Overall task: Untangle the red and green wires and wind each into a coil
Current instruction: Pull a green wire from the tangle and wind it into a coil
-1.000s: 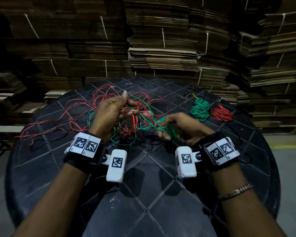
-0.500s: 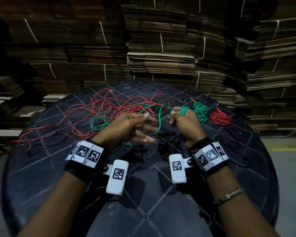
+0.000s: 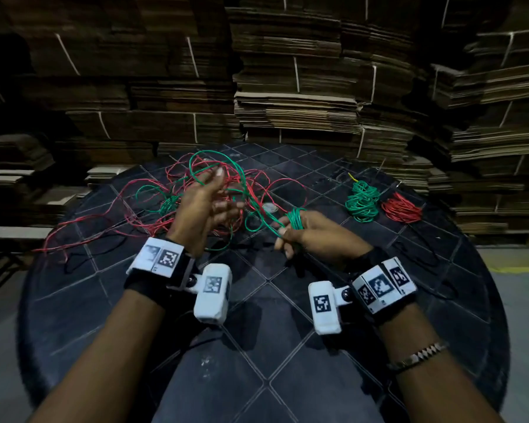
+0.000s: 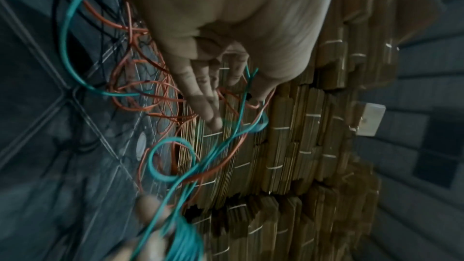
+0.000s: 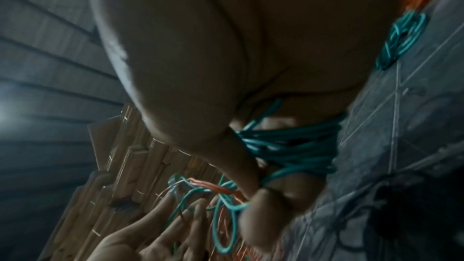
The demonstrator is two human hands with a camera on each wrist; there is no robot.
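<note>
Loose red wire (image 3: pixel 147 219) and green wire (image 3: pixel 209 151) lie tangled on the far left part of a round black table (image 3: pixel 257 331). My left hand (image 3: pixel 223 190) is raised over the tangle with its fingers spread and straight. A green loop arches over it, and in the left wrist view the green wire (image 4: pixel 241 106) runs past the fingers (image 4: pixel 200 94). My right hand (image 3: pixel 312 233) grips a small green coil (image 3: pixel 295 219) wound round its fingers. The right wrist view shows those green turns (image 5: pixel 288 146) round the fingers. A green strand stretches from this coil back to the tangle.
A finished green coil (image 3: pixel 362 203) and a finished red coil (image 3: pixel 402 209) lie at the table's far right. Tall stacks of flattened cardboard (image 3: pixel 287 87) stand close behind and beside the table. Tiled black tabletop shows in front of my wrists.
My left hand has opened and lifted, raising a green loop above the tangle. My right hand has swung down and rightward, still gripping the green coil.
</note>
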